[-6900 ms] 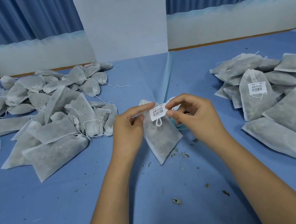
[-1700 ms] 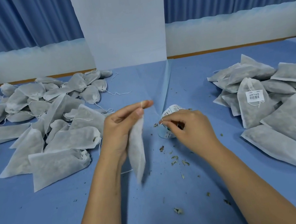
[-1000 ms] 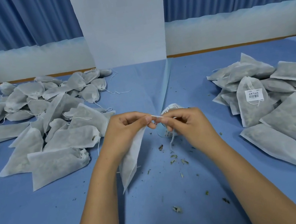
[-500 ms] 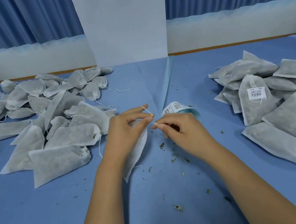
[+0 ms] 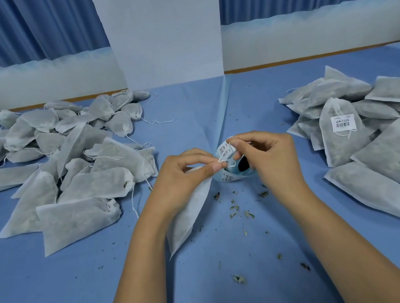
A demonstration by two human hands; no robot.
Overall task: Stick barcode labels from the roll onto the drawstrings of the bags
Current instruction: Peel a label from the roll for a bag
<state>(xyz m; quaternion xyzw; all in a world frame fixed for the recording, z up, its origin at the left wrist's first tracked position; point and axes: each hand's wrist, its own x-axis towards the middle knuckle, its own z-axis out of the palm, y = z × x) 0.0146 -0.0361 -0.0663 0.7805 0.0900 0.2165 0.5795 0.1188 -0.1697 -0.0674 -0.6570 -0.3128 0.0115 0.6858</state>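
My left hand (image 5: 184,176) holds the top of a white mesh bag (image 5: 187,218) that hangs down under it, its tip near the blue table. Thumb and forefinger pinch the bag's thin white drawstring (image 5: 223,159). My right hand (image 5: 265,156) pinches the other end of that drawstring right in front of the label roll (image 5: 230,170), which lies on the table with a loose barcode label curling up from it. The two hands almost touch at the fingertips.
A heap of unlabelled bags (image 5: 65,167) lies to the left. A pile of bags with barcode labels (image 5: 363,130) lies to the right. Dried leaf crumbs (image 5: 236,208) are scattered on the blue cloth (image 5: 229,290) below my hands. A white pillar (image 5: 164,31) stands behind.
A labelled bag left my hands and my left hand took a fresh bag. My right hand moved from the roll to the drawstring, and both hands now stretch it beside the roll.
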